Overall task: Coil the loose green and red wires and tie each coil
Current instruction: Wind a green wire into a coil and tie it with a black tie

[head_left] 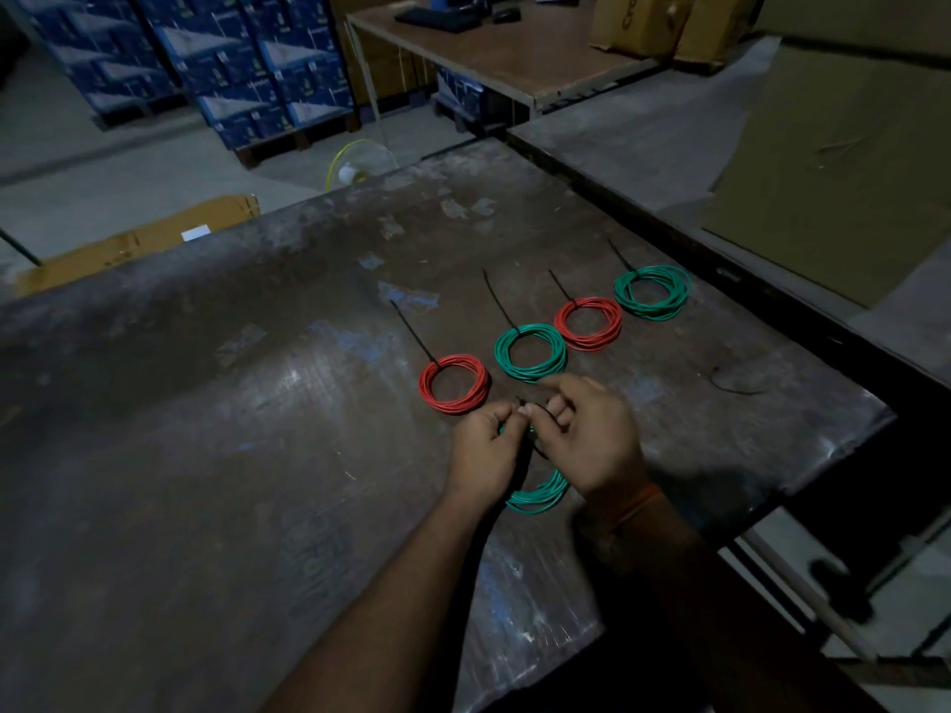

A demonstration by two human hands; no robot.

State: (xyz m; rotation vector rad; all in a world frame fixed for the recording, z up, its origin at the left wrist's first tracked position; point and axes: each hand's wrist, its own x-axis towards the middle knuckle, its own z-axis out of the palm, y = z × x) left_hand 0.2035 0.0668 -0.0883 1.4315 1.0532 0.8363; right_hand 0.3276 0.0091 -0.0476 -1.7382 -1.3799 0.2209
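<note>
Green coil [540, 494] in hand, held just above the near part of the worn table [206, 429], between the two wrists; only its lower arc shows, the rest hidden behind the fingers. A black tie [538, 411] runs across the top of it.

Left hand [483, 452]: fingers curled, pinching the upper part of the coil together with the tie. Judged purpose: keeps the turns bunched so they do not spring apart.

Right hand [597, 442]: thumb and forefinger pinch the tie's other end, remaining fingers loosely bent. Looks like threading or pulling the tie through its head; too dark and small to tell which.

Beyond the hands, a diagonal row of finished coils running away to the right: red coil [454, 384], green coil beside it [530, 351], second red coil [588, 324], far green coil [652, 292]. Neighbours lie just beside one another, colours alternating. Each carries a black tie with a long untrimmed tail pointing away from the person. Orderly row presumably keeps done work apart from work in hand.

One spare tie [733, 385] lies loose near the table's right edge, within reach of the right hand.

Judgement: fifth coil being tied; task well advanced.
</note>
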